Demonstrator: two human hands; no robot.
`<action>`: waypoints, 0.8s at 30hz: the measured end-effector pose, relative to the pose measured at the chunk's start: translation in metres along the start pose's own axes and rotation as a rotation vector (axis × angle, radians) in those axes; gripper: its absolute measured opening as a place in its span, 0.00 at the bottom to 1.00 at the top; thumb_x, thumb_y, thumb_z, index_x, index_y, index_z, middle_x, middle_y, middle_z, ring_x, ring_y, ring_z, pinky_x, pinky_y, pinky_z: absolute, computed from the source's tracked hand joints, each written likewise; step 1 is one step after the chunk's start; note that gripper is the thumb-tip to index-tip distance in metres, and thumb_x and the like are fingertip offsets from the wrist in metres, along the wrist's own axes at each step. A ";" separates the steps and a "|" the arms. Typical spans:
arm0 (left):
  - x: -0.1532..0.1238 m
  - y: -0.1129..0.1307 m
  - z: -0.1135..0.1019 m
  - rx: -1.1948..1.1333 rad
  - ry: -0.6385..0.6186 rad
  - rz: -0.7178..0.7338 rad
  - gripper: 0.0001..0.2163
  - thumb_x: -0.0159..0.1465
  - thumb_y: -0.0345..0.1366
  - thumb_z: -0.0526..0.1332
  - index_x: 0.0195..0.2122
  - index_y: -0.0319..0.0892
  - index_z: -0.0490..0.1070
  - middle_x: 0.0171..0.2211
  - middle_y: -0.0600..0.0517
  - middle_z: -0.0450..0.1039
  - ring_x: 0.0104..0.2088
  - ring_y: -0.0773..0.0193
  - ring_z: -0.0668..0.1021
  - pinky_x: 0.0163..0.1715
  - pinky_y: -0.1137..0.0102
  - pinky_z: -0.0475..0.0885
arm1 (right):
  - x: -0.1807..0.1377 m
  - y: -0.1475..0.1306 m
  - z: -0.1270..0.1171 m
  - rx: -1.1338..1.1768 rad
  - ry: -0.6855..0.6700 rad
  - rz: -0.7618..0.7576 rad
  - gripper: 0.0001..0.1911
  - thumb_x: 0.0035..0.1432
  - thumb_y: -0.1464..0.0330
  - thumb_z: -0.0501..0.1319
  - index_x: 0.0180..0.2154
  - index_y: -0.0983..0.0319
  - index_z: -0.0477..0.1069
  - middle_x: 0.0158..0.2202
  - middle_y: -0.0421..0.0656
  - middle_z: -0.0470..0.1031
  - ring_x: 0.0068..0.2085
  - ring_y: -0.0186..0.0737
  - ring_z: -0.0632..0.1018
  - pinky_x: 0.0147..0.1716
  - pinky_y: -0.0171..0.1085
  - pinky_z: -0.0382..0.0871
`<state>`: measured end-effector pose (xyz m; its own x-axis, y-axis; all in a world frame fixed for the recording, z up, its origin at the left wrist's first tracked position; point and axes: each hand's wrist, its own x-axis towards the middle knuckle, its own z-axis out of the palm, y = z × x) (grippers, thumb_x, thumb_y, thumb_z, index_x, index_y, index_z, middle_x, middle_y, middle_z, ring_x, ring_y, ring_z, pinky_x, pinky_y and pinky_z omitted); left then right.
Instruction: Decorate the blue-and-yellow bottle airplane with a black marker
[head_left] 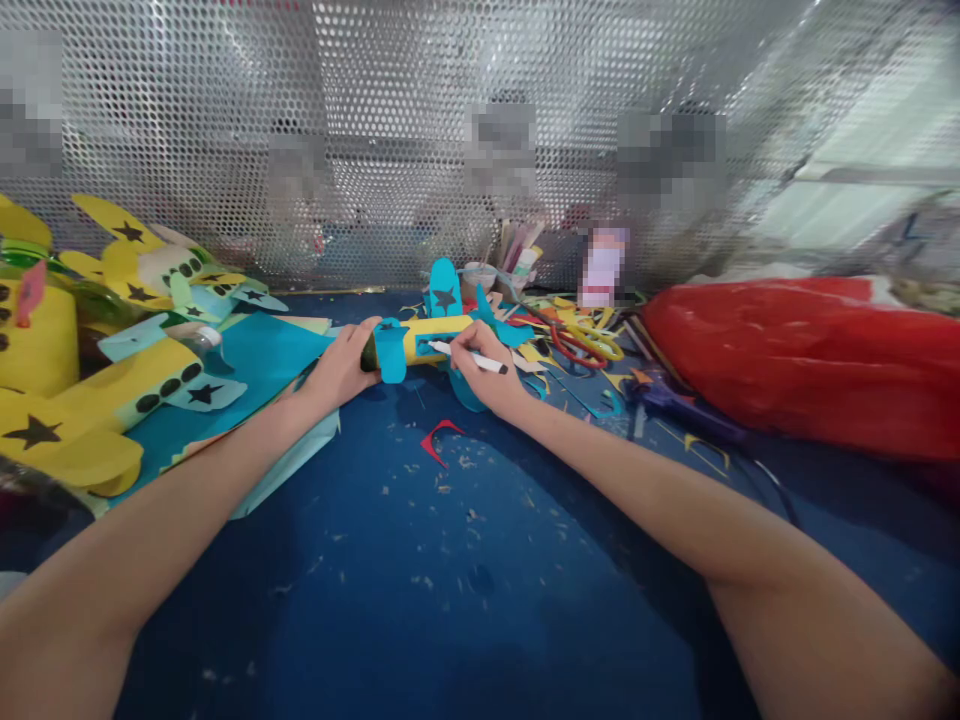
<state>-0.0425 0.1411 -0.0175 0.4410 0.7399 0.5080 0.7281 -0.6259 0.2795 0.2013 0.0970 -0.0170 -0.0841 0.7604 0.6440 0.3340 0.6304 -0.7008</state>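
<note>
A paper-craft plane (420, 338), a yellow tube body with teal wings and a teal tail fin bearing a black star, lies on the dark blue table (480, 560). My left hand (341, 365) is closed around the plane's left end and steadies it. My right hand (486, 372) is closed on a white pen (469, 356), whose tip touches the yellow body near a teal patch.
Several finished yellow planes (97, 400) with black stars lie on teal sheets (270, 350) at left. Orange-handled scissors (581, 345) and paper scraps sit behind my right hand. A red bag (810, 355) fills the right. A perforated metal screen (450, 120) closes the back.
</note>
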 end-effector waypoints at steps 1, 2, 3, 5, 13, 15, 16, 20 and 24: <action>0.000 0.000 0.000 0.002 -0.001 -0.001 0.36 0.54 0.31 0.71 0.63 0.42 0.58 0.58 0.41 0.69 0.54 0.46 0.74 0.54 0.54 0.71 | 0.000 0.000 0.000 0.005 0.007 0.004 0.08 0.62 0.69 0.57 0.30 0.57 0.59 0.23 0.34 0.65 0.25 0.34 0.67 0.29 0.37 0.61; 0.000 0.000 0.000 0.004 -0.004 -0.001 0.36 0.54 0.31 0.71 0.63 0.42 0.58 0.58 0.41 0.69 0.54 0.46 0.74 0.54 0.54 0.71 | 0.000 0.000 0.000 0.009 0.011 0.008 0.08 0.62 0.69 0.57 0.30 0.57 0.59 0.23 0.34 0.65 0.25 0.34 0.67 0.29 0.37 0.61; 0.000 0.000 0.000 0.006 -0.006 -0.002 0.36 0.54 0.31 0.71 0.62 0.42 0.58 0.58 0.41 0.69 0.54 0.46 0.74 0.54 0.55 0.71 | 0.000 0.000 0.000 0.014 0.013 0.011 0.08 0.62 0.70 0.56 0.30 0.57 0.59 0.23 0.34 0.65 0.25 0.33 0.67 0.29 0.37 0.61; 0.000 0.000 0.000 0.013 -0.006 -0.005 0.36 0.54 0.31 0.71 0.63 0.42 0.58 0.58 0.41 0.69 0.54 0.46 0.74 0.54 0.55 0.71 | 0.000 -0.002 0.000 0.019 0.017 0.012 0.08 0.61 0.70 0.56 0.30 0.57 0.59 0.23 0.34 0.64 0.25 0.33 0.67 0.29 0.37 0.60; 0.000 -0.002 0.001 0.012 0.002 0.011 0.37 0.54 0.31 0.71 0.63 0.41 0.58 0.58 0.41 0.69 0.55 0.46 0.74 0.54 0.54 0.71 | 0.000 -0.001 0.000 0.014 0.015 0.021 0.08 0.61 0.70 0.56 0.30 0.57 0.58 0.23 0.34 0.64 0.25 0.33 0.66 0.29 0.38 0.60; 0.000 -0.003 0.001 0.011 0.001 0.008 0.37 0.54 0.31 0.71 0.63 0.41 0.57 0.59 0.40 0.69 0.55 0.46 0.74 0.54 0.54 0.71 | 0.000 0.000 0.000 0.015 0.018 0.026 0.09 0.61 0.70 0.56 0.29 0.57 0.58 0.23 0.34 0.64 0.25 0.33 0.66 0.28 0.38 0.60; 0.000 -0.003 0.001 0.010 0.001 0.005 0.36 0.54 0.31 0.71 0.63 0.41 0.57 0.59 0.40 0.69 0.55 0.46 0.74 0.54 0.54 0.71 | 0.000 0.000 0.000 0.015 0.021 0.029 0.09 0.61 0.70 0.56 0.29 0.57 0.58 0.22 0.34 0.63 0.25 0.33 0.66 0.28 0.38 0.60; 0.000 -0.003 0.001 0.005 -0.002 0.010 0.36 0.54 0.31 0.70 0.63 0.42 0.58 0.59 0.41 0.68 0.55 0.46 0.73 0.55 0.54 0.71 | 0.000 -0.001 0.000 0.007 0.022 0.025 0.09 0.61 0.70 0.56 0.29 0.57 0.58 0.23 0.34 0.63 0.25 0.33 0.66 0.29 0.38 0.60; 0.000 -0.002 0.001 0.010 0.002 0.005 0.36 0.54 0.31 0.70 0.63 0.42 0.58 0.58 0.41 0.69 0.55 0.46 0.74 0.55 0.53 0.71 | 0.000 -0.002 0.000 0.011 0.021 0.020 0.09 0.61 0.70 0.56 0.29 0.57 0.58 0.23 0.34 0.63 0.25 0.33 0.66 0.29 0.38 0.60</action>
<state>-0.0430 0.1426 -0.0188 0.4434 0.7365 0.5108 0.7311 -0.6269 0.2693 0.2011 0.0960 -0.0158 -0.0577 0.7697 0.6359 0.3248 0.6167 -0.7171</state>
